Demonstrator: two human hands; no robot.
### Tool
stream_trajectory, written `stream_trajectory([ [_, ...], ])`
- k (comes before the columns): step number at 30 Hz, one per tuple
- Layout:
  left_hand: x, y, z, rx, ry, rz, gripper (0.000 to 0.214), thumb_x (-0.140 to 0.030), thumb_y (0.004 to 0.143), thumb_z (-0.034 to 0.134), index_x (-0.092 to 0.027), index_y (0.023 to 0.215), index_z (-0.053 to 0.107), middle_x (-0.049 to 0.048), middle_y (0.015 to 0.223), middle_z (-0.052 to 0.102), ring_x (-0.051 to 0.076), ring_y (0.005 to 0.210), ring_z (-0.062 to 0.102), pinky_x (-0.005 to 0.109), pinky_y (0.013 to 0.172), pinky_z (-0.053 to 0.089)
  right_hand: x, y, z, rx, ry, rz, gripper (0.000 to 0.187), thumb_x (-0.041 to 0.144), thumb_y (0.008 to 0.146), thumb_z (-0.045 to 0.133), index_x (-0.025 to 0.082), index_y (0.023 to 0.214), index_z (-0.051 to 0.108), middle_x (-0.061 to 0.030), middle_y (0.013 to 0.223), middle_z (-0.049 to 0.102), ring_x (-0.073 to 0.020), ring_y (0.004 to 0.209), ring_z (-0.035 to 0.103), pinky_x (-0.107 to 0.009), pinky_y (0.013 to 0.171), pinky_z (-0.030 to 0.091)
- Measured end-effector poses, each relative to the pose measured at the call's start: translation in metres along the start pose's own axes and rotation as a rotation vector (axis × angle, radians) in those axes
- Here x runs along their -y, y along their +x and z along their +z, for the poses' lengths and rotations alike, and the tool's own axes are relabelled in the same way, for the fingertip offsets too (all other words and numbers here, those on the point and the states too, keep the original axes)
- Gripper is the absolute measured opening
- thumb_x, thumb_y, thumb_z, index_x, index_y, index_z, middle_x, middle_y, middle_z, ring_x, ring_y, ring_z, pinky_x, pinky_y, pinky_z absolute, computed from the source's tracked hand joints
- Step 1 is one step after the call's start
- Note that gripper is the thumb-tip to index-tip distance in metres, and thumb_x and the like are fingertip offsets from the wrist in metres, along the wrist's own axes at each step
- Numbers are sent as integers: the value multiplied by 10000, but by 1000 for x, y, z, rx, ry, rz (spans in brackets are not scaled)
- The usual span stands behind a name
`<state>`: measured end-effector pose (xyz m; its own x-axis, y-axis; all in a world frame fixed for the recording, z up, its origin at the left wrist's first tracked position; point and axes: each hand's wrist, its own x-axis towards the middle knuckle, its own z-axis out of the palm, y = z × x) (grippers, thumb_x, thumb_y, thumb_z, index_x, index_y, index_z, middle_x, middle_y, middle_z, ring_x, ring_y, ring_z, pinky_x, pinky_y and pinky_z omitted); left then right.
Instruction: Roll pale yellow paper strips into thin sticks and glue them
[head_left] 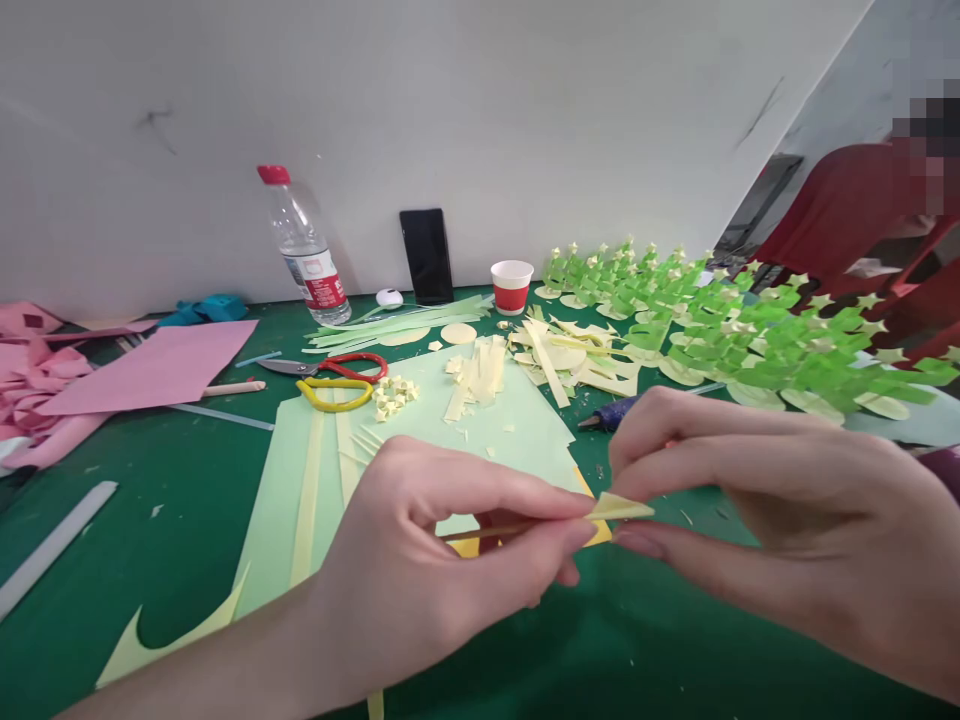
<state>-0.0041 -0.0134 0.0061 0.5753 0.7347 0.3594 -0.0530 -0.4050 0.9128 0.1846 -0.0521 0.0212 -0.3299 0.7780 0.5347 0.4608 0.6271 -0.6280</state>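
Note:
My left hand (465, 550) pinches a pale yellow paper strip between thumb and index finger. The folded end of the strip (622, 508) sticks out past these fingertips to the right. Around that end my right hand (757, 500) is open, thumb below and index finger above with a gap between them; whether a fingertip touches the paper I cannot tell. Under the hands lie pale green sheets (262, 520) with loose yellow strips (307, 500). A small heap of folded paper stars (396, 397) sits on the sheets, beside yellow paper scraps (480, 375).
Scissors (341, 380) with red and yellow handles lie behind the left hand. A water bottle (311, 260), a phone (427, 256) and a paper cup (512, 288) stand by the wall. Green paper plants (750, 320) fill the right; pink paper (157, 370) lies left.

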Motion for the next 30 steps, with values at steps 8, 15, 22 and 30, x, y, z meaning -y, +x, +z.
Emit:
stream_trajectory([
  [8,-1,4,-4,111,-77,-108,152,-72,758,647,-169,732,761,-21,530,702,57,370,586,71,388,479,-13,-2,-12,186,76,-3,134,160,774,665,243,879,655,36,816,602,-73,728,537,-170,664,461],
  [15,5,4,-12,226,175,152,126,-68,798,636,-128,819,744,-5,599,721,68,478,648,95,498,505,-31,13,-11,566,800,668,112,235,824,637,179,746,695,27,737,603,-56,705,552,-142,675,447],
  [22,11,7,-18,260,382,301,116,-109,836,619,-169,862,715,-16,669,727,55,543,646,104,548,484,-34,17,-4,679,898,864,32,148,720,692,136,693,678,68,612,545,-13,557,433,-106,563,378],
  [30,12,4,-23,324,520,400,142,-132,883,558,-170,906,693,-14,697,711,64,561,627,137,551,456,-36,17,-2,740,832,881,66,188,737,661,136,696,656,74,605,531,-13,551,405,-129,502,311],
])
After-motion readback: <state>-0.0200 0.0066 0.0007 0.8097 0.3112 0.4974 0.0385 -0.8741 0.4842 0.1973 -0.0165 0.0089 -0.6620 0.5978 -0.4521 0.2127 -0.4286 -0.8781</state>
